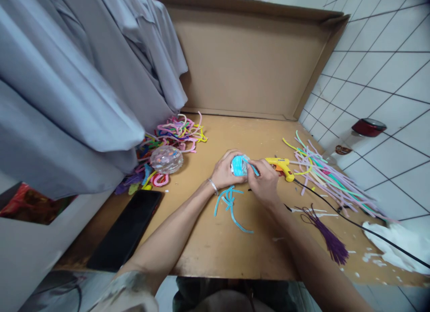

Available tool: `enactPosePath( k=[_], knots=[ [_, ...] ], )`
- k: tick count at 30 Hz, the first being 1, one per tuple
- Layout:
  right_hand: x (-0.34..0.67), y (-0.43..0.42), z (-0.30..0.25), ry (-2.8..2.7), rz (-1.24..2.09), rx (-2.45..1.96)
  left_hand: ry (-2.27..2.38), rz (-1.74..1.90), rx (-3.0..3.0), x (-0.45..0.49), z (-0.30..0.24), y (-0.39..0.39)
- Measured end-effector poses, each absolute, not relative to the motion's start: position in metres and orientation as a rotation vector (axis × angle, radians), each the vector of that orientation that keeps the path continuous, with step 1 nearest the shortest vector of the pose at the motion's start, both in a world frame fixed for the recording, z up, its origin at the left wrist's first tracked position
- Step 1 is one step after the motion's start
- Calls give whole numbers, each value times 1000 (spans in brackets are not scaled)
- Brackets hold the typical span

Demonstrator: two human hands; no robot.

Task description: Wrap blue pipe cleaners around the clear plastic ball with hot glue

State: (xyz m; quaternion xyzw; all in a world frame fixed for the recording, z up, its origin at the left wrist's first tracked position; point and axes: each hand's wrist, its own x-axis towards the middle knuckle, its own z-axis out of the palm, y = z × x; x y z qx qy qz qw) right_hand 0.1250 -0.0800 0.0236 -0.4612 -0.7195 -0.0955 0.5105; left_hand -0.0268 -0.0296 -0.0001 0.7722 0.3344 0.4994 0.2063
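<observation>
My left hand (225,170) is wrapped round a small rounded object (238,166), partly covered in rows of bright blue strips with a clear or silvery part showing. My right hand (264,179) is closed at its right side, pinching a blue pipe cleaner (254,167) against it. The fingers hide part of the object. Just below the hands, several loose blue pipe cleaners (230,201) lie on the table. A yellow glue gun (281,166) rests right beside my right hand, its black cord running to the right.
On the left are a tangle of coloured pipe cleaners (181,130), a clear lumpy ball (166,159), a black phone (127,229) and hanging grey cloth (83,88). At right lie straight pipe cleaners (331,179), a purple tassel (331,240), white tissue (399,247) and a red-lidded jar (358,139). Cardboard (248,61) stands behind.
</observation>
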Motion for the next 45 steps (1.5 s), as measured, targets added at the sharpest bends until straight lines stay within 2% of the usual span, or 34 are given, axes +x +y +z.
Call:
enactPosePath(
  k=[14, 29, 40, 45],
  knots=[
    [122, -79, 11, -1774, -199, -1108, 876, 1415, 2160, -27, -2, -29],
    [118, -82, 11, -1868, -371, -1106, 854, 1421, 2165, -28, -5, -27],
    [125, -75, 13, -1734, -159, -1113, 875, 1386, 2196, -28, -1, -30],
    [125, -78, 15, -1801, -288, -1153, 881, 1370, 2342, -24, 0, -37]
  ],
)
